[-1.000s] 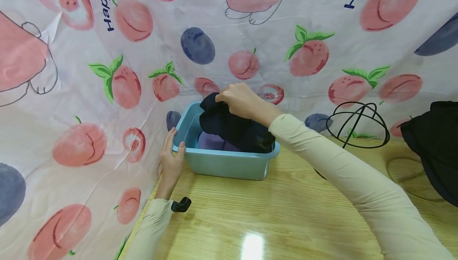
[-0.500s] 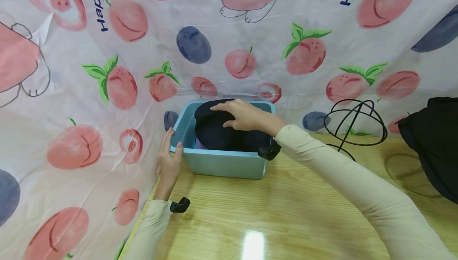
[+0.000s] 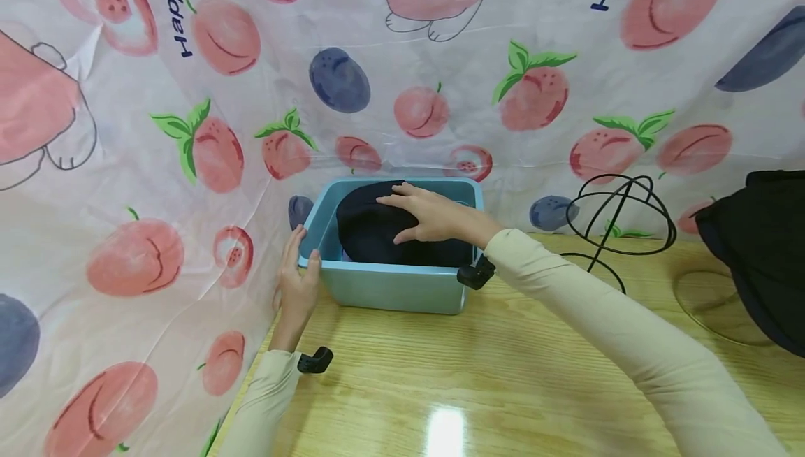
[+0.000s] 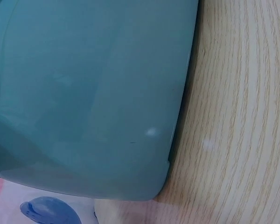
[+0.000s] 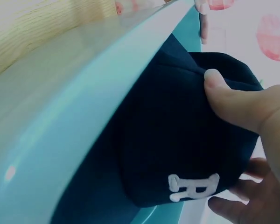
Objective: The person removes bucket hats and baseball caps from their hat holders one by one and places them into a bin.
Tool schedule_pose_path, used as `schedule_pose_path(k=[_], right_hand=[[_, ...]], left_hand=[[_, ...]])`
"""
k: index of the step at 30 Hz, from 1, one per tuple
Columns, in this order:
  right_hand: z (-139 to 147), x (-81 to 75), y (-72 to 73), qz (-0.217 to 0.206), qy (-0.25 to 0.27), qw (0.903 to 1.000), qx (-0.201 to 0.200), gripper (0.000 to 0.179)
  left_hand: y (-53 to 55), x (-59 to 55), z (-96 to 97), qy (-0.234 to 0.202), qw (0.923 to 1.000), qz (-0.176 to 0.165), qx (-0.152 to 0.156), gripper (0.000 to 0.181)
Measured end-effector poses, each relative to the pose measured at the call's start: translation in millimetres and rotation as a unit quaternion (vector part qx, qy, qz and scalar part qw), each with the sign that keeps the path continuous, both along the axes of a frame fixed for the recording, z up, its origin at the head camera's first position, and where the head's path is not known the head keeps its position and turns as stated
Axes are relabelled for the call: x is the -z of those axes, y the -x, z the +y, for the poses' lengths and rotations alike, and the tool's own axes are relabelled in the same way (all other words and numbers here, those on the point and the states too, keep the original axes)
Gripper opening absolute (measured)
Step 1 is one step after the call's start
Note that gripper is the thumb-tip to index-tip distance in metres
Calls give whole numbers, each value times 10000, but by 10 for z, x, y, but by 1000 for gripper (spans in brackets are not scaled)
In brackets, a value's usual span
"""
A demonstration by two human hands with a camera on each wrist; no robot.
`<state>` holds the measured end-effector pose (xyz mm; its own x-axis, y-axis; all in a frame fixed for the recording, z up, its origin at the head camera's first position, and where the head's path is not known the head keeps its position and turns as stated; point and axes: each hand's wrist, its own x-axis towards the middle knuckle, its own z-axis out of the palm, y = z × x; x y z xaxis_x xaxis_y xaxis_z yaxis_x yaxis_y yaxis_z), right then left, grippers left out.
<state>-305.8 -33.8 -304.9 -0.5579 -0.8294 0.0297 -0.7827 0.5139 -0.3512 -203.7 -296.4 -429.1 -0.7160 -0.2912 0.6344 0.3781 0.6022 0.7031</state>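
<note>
A dark navy cap point(image 3: 371, 223) lies in a light blue plastic bin point(image 3: 393, 289); white stitched lettering shows on the cap point(image 5: 177, 116) in the right wrist view. My right hand point(image 3: 434, 216) rests on top of it with fingers spread, the thumb on one side of the crown and the other fingers across it. A sliver of purple fabric point(image 3: 345, 256) peeks out beneath. My left hand point(image 3: 298, 289) touches the bin's left front corner, fingers straight along the outside and thumb at the rim. The left wrist view shows mostly the bin's outer wall point(image 4: 93, 93).
A black wire stand point(image 3: 619, 216) stands on the wooden table point(image 3: 390, 373) right of the bin. Farther right is a black cloth item point(image 3: 764, 247) above a thin wire ring point(image 3: 698, 328). A fruit-print sheet point(image 3: 264, 93) hangs close behind and to the left.
The right hand has let go of the cap's raised edge and spread its fingers over it. The cap sits lower in the bin, covering most of the purple fabric. The left hand stays put.
</note>
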Motion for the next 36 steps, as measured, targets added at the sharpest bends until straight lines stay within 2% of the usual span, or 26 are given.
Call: schedule_pose_path(k=[4, 8, 11, 13, 19, 23, 36], right_hand=[[91, -27, -18, 31, -99, 9998, 158, 69], [200, -80, -34, 59, -110, 9997, 213, 64], [293, -112, -38, 106, -21, 9997, 220, 62], [358, -130, -40, 170, 84, 9997, 177, 61], [563, -226, -77, 305, 410, 9987, 2, 57], [692, -307, -124, 333, 512, 9981, 61, 55], [1079, -474, -320, 556, 637, 9961, 254, 51]], left_hand=[[13, 4, 19, -65, 9999, 84, -1, 47], [0, -48, 66, -106, 9999, 61, -39, 46], [-3, -53, 55, -51, 10000, 20, -73, 46], [6, -15, 17, 8, 10000, 6, -97, 47], [-13, -7, 18, -35, 9997, -217, -99, 48], [-13, -9, 30, -56, 9995, -302, -102, 48], [-7, -20, 48, -88, 9999, -79, -69, 46]])
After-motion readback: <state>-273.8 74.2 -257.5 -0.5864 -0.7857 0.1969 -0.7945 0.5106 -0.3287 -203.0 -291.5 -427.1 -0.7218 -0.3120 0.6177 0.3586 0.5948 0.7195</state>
